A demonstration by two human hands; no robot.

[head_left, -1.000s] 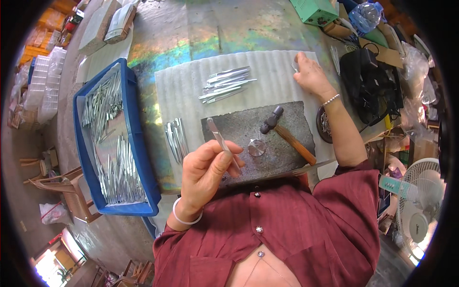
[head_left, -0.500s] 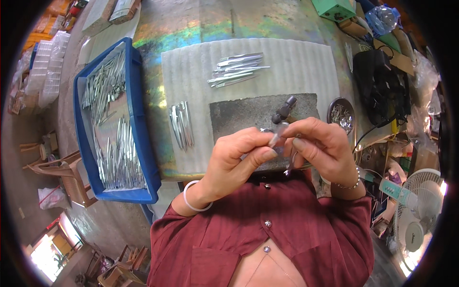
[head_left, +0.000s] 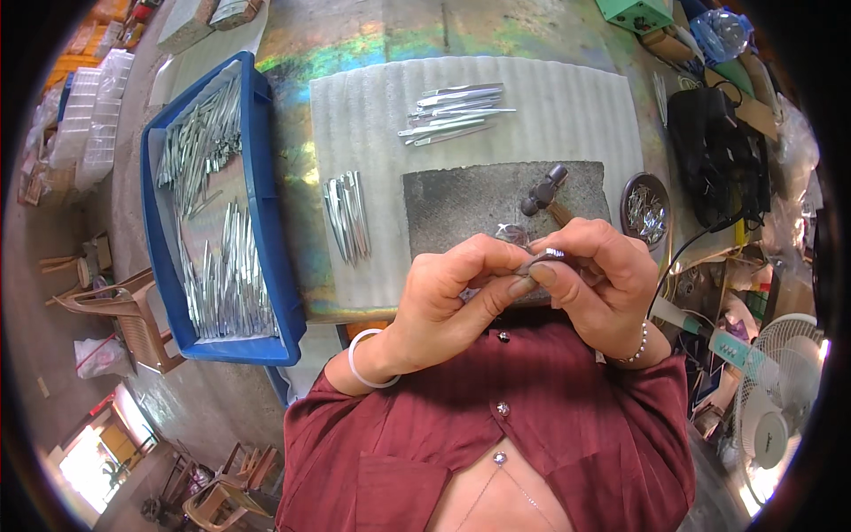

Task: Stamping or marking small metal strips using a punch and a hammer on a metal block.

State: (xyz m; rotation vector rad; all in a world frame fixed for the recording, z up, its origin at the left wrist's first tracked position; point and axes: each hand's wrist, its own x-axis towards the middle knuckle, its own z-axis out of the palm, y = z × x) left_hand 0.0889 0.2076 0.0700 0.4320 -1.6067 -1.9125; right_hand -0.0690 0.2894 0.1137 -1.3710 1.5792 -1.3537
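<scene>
My left hand (head_left: 456, 297) and my right hand (head_left: 598, 275) meet at the near edge of the table, fingertips pinched together. Between them is a small shiny metal piece (head_left: 548, 255), mostly covered by the fingers, so its kind is unclear. Just beyond the fingertips, a hammer (head_left: 545, 191) with a dark head lies on a dark grey pad (head_left: 452, 208), its wooden handle partly behind my right hand. A glinting thing (head_left: 512, 233) shows behind my fingers, too small to make out. Slim metal strips (head_left: 456, 113) lie in a pile past the pad; more strips (head_left: 346, 217) lie to its left.
A white foam sheet (head_left: 377, 97) lies under the pad. On the left, a blue tray (head_left: 282, 293) holds many metal strips. To the right stand a round bowl (head_left: 627, 213) of small metal parts, a black bag (head_left: 709, 142) and a fan (head_left: 771, 399).
Both hands have drawn together around the metal piece, which was tilted and more exposed before. The dangling dark end below my right fingers no longer shows. The view has shifted slightly.
</scene>
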